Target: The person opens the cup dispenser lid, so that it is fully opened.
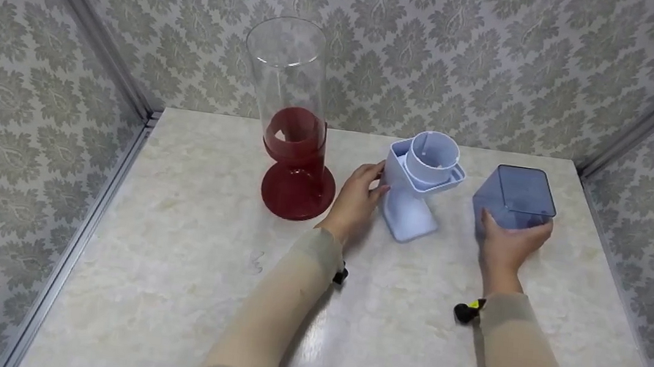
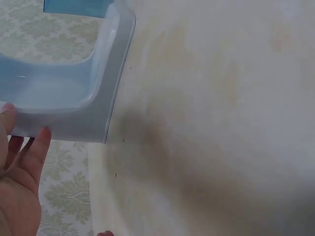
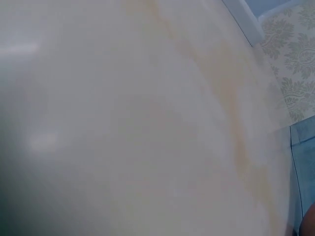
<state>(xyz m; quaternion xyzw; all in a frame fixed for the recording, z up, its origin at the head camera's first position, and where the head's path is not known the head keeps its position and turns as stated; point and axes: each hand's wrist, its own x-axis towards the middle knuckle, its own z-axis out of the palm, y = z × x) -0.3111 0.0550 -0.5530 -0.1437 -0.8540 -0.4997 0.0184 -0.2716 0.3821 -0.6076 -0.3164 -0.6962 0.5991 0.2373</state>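
A light blue plastic dispenser stand [image 1: 411,214] with a round collar at its top stands upright near the middle of the table. My left hand [image 1: 357,202] holds its left side, the thumb on the front and the fingers reaching behind. The left wrist view shows that hand [image 2: 22,182] with thumb and fingertips on the edge of the stand [image 2: 81,120]. To the right, my right hand [image 1: 507,247] grips the lower front of a see-through blue square container [image 1: 510,195], thumb and fingers spread around it. In the right wrist view only a corner of this container [image 3: 304,152] shows.
A red stand [image 1: 298,195] with a tall clear cylinder [image 1: 289,84] on it is on the left, near the back. The pale table [image 1: 168,276] is bounded by patterned walls at the back and both sides. A thin curled mark [image 1: 257,262] lies on the tabletop.
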